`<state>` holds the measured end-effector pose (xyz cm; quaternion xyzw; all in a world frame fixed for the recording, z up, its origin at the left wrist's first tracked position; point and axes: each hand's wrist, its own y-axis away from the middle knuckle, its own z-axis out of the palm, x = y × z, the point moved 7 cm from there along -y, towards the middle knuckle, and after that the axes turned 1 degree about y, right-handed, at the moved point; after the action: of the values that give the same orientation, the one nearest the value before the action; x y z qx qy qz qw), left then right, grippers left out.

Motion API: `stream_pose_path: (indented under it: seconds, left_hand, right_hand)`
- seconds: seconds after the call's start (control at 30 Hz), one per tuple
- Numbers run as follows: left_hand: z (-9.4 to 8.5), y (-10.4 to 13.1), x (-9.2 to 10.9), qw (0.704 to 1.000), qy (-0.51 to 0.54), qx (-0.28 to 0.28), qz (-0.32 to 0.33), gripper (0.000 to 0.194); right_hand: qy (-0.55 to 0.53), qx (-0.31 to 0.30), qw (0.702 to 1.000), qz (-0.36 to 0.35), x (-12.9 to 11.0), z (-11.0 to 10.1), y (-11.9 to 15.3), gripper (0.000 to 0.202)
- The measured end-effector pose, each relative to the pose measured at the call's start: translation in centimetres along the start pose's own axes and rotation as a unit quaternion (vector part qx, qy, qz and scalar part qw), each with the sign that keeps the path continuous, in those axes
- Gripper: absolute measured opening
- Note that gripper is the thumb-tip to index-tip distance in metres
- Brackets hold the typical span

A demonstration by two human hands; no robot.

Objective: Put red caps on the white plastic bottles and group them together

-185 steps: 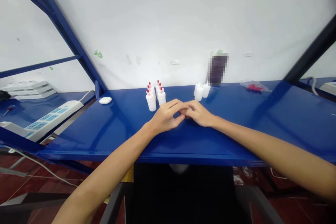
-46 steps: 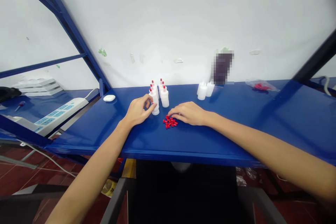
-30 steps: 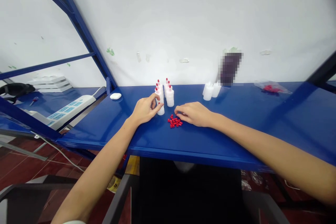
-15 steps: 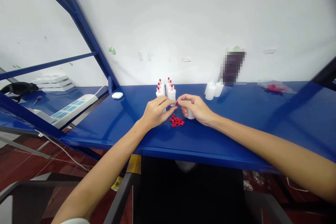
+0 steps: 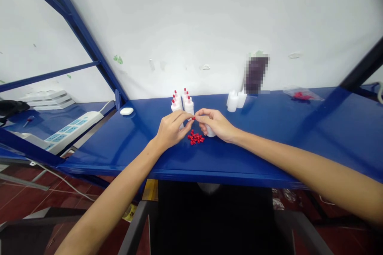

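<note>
A small red cap [image 5: 193, 118] is between the fingertips of both hands. My left hand [image 5: 172, 128] pinches it with thumb and index finger. My right hand [image 5: 220, 125] reaches it from the other side with thumb and index finger, while its lower fingers curl round a white plastic bottle [image 5: 211, 132]. The bottle's upper part is hidden by that hand. Just below the hands lies a loose pile of red caps [image 5: 196, 138]. Behind my left hand stand several white bottles [image 5: 189, 106] in two rows, upright, with red caps on their tips.
Several uncapped white bottles [image 5: 232, 104] stand toward the back right. Farther right lies a clear bag with red caps [image 5: 302, 95]. A white earbud case [image 5: 127, 111] is at the left on the blue table [image 5: 239, 163]. A power strip [image 5: 73, 129] lies beyond the blue frame.
The view has shifted a little, so everything sits farther left. The hands keep nearly the same pose, and the red cap between the fingertips shows slightly more.
</note>
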<state>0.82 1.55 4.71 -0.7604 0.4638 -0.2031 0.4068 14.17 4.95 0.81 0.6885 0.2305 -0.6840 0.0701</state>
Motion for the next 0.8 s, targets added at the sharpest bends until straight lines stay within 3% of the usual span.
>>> stream_pose_path:
  seconds: [0.13, 0.23, 0.3, 0.53, 0.8]
  left_hand:
    - [0.4, 0.0, 0.4, 1.0, -0.007, -0.015, 0.013, 0.012]
    - [1.0, 0.0, 1.1, 0.998, -0.025, -0.04, 0.047, 0.01]
    - [1.3, 0.1, 1.5, 0.995, -0.039, -0.054, 0.069, 0.011]
    - [1.3, 0.1, 1.8, 0.993, -0.062, -0.061, 0.084, 0.01]
    - [1.2, 0.0, 2.9, 0.99, -0.062, -0.054, 0.113, 0.006]
  right_hand:
    - [0.18, 0.005, 0.979, -0.099, -1.9, 0.1, 1.0, 0.018]
    - [0.367, -0.014, 0.918, -0.15, -2.7, 0.8, 1.8, 0.034]
    - [0.436, -0.028, 0.886, -0.154, -2.6, 1.2, 1.9, 0.041]
    - [0.496, -0.02, 0.852, -0.167, -2.8, 1.4, 1.9, 0.046]
    - [0.504, -0.031, 0.847, -0.168, -2.5, 1.5, 1.8, 0.043]
